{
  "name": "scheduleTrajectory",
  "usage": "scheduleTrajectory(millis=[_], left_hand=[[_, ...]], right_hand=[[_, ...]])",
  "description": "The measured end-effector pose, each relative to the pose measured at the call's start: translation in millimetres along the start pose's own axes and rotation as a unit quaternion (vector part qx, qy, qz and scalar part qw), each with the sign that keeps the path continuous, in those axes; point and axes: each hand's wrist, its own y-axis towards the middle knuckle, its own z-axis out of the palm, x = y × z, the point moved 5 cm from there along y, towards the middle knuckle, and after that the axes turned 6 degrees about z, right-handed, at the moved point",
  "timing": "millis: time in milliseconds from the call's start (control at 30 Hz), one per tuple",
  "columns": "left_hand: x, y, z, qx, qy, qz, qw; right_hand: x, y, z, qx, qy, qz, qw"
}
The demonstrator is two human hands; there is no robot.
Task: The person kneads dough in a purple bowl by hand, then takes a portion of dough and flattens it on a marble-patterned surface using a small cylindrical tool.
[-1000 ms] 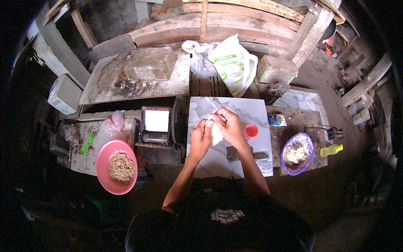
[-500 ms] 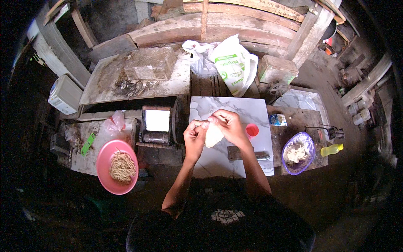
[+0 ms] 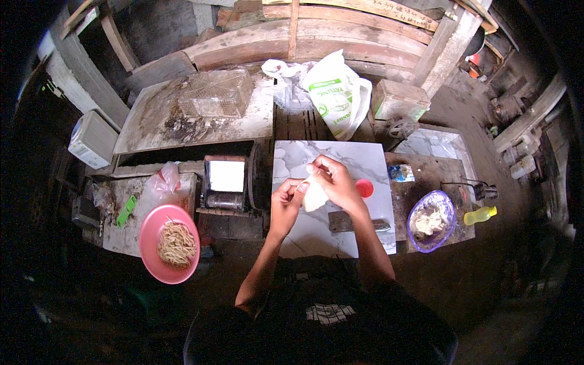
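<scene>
Head view, pale dough (image 3: 315, 198), flattened, partly hidden

Dough pc (image 3: 316, 197) matt; marbled bd (image 3: 362, 158) smooth; pink bowl (image 3: 150, 243) plast.; wd planks (image 3: 359, 30) rough.

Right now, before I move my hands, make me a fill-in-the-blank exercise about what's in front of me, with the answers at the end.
A pale, soft piece is held by the left hand and the ____ hand.
The pink bowl of thin strips is on the person's ____ side.
The bowl on the person's right has a ____ rim.
The small bottle beyond that bowl is ____.

Missing words: right; left; purple; yellow.
</scene>
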Motion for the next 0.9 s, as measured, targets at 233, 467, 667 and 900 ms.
scheduleTrajectory(millis=[233, 467, 667, 900], left_hand=[[0.4, -3.2, -2.7, 0.016, 0.007, 0.004, 1.0], [3.8, 0.3, 8.1, -0.041, -0.044, 0.014, 0.998], [8.0, -4.9, 0.4, -0.019, 0.011, 0.002, 1.0], [16.7, -7.5, 10.5, -0.04, -0.327, -0.164, 0.93]], right_hand=[[-8.4, -0.4, -2.8, -0.1, 0.001, -0.011, 0.995], [-11.8, -4.0, 2.2, -0.014, -0.001, 0.046, 0.999], [-1.1, -4.7, -4.6, -0.077, -0.133, -0.021, 0.988], [1.3, 1.8, 1.0, -0.097, -0.029, -0.03, 0.994]])
